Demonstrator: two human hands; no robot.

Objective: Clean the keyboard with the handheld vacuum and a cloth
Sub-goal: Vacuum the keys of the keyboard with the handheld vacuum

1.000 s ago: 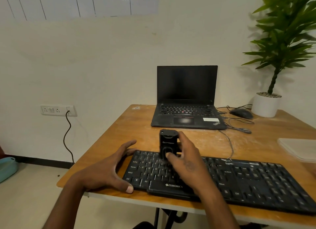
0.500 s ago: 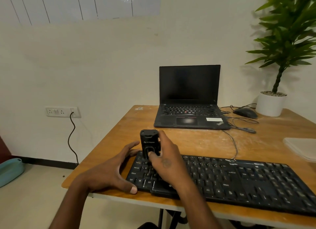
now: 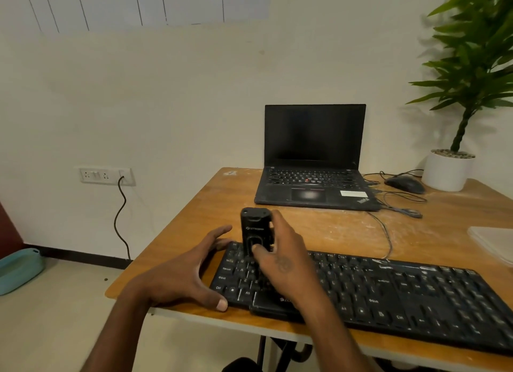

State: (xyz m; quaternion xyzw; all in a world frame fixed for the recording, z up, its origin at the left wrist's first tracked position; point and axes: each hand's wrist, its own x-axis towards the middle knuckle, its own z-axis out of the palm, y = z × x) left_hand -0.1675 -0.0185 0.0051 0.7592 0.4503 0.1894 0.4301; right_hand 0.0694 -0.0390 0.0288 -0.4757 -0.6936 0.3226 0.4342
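Matt black plastic keyboard (image 3: 388, 291) and glossier plastic vacuum (image 3: 256, 230) on a smooth, dusty wooden table (image 3: 333, 232).

Small black handheld vacuum (image 3: 256, 230) upright on black keyboard's (image 3: 388, 291) nine o'clock end; keyboard flat along table's six o'clock edge

Wooden counter (image 3: 177, 249), top scuffed w/ pale dusty streaks. On it: black keyboard (image 3: 402, 291) along the near edge, open black laptop (image 3: 313, 182) at the back, black mouse (image 3: 405, 183) just right of it w/ loose cables (image 3: 399, 205), white plant pot (image 3: 447, 170) in the far right corner, pale flat item (image 3: 494, 241) at the right edge, partly cut off.
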